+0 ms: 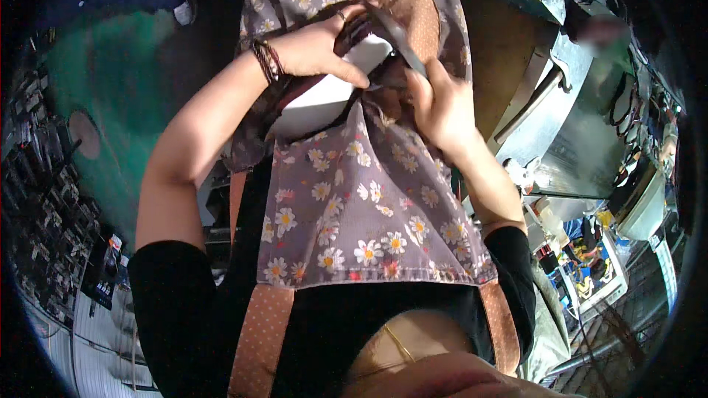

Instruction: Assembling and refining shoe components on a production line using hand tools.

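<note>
A shoe-like piece (317, 103), dark outside with a bright white surface, lies in my lap on a flowered apron (369, 206). My left hand (324, 48) is wrapped over its upper part, with the thumb pressed on the white area and the other fingers partly hidden at the far edge. My right hand (446, 107) pinches the near end of a dark grey flat strip (394, 33) that curves along the right side of the piece. Shadow and my fingers hide where the strip's far end meets it.
A green surface (110, 81) with a round brown disc (84, 133) is on the left. Grey metal sheeting (571, 140) stands at the right, beside a white-edged tray (608, 280) of small colourful items. Dark clutter (37, 155) fills the far left.
</note>
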A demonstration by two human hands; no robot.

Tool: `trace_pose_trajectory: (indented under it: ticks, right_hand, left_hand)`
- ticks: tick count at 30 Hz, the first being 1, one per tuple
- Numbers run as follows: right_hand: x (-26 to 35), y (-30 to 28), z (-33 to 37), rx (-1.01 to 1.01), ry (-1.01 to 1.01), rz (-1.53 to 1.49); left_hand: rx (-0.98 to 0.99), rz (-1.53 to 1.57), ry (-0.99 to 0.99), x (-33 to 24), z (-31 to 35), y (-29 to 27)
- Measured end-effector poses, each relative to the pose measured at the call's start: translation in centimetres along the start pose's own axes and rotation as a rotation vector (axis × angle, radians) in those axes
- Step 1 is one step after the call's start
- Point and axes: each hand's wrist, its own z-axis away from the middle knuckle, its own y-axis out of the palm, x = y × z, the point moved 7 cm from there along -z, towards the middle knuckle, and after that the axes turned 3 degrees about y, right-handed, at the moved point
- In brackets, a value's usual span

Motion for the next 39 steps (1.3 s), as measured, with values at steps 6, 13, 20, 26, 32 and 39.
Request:
trace_pose_trajectory:
  ticks: [6, 13, 20, 26, 32, 39]
  right_hand:
    - [-1.6, 1.2, -0.7, -0.088, 0.031, 0.117]
    - [-4.3, -3.5, 2.4, -0.404, 0.143, -0.903]
    - [-20.1, -7.9, 14.3, -1.054, 0.946, -0.835]
    - [-23.0, -7.0, 21.2, -0.890, 1.144, 0.226]
    - [-22.9, -8.4, 20.2, -0.948, 1.070, 0.679]
    - [-23.9, -10.2, 11.5, -0.881, 0.747, 0.068]
  left_hand:
    - [0.014, -0.019, 0.005, -0.8, -0.9, -0.2]
    - [-0.130, 0.323, 0.036, 0.6, -1.4, -0.3]
    - [-0.119, 0.225, 0.029, -7.8, -2.5, -2.8]
    - [-0.312, -0.813, -0.012, -11.0, -3.9, -7.4]
    - [-0.205, -0.642, -0.158, -8.1, -5.5, -8.6]
    - [-0.377, -0.765, -0.251, -6.6, -7.5, -8.5]
